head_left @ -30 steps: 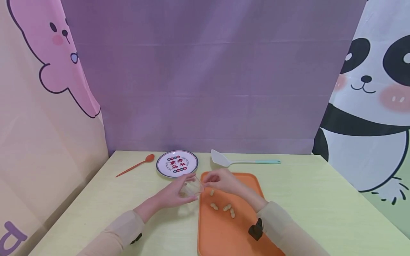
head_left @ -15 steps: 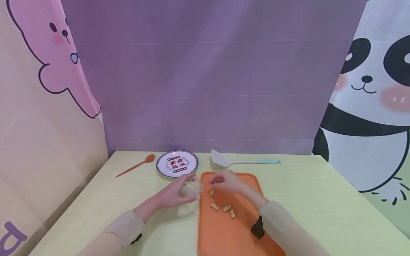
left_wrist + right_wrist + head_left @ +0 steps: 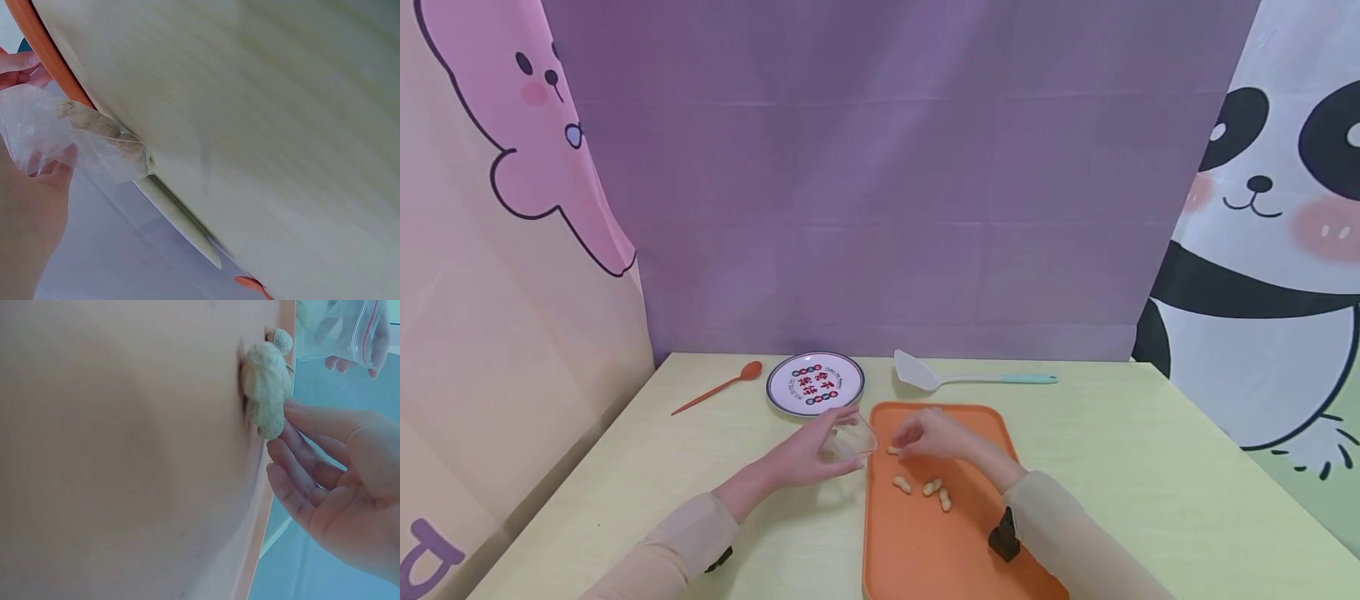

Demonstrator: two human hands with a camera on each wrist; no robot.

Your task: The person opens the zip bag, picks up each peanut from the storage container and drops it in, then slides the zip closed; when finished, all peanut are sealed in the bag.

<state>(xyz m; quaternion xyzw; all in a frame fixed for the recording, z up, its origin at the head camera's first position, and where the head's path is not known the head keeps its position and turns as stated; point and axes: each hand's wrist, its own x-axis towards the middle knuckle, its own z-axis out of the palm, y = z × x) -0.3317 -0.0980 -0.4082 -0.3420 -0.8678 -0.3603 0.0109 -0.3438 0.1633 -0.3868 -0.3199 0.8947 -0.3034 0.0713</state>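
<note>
My left hand (image 3: 812,450) holds a clear zip bag (image 3: 103,140) with its mouth toward the tray. Brown peanuts (image 3: 100,125) lie inside, seen through the plastic in the left wrist view. In the right wrist view a red seal line runs along the bag's mouth. Over the far left part of an orange tray (image 3: 917,550), my right hand (image 3: 938,433) has its fingertips on a peanut (image 3: 892,451) and seems to pinch it; the fingers partly cover it. Several more peanuts, one of them a single peanut (image 3: 902,484), lie on the tray nearer to me.
Behind the hands are a white patterned plate (image 3: 816,383), a red spoon (image 3: 730,384) to its left, and a white spatula (image 3: 917,372) with a light blue handle on the right. All rest on the pale table (image 3: 1120,467). A purple cloth (image 3: 887,208) hangs behind.
My right hand has drawn away from the bag's mouth, then come down to the far peanut on the tray, which now lies turned. The left hand and bag have stayed put.
</note>
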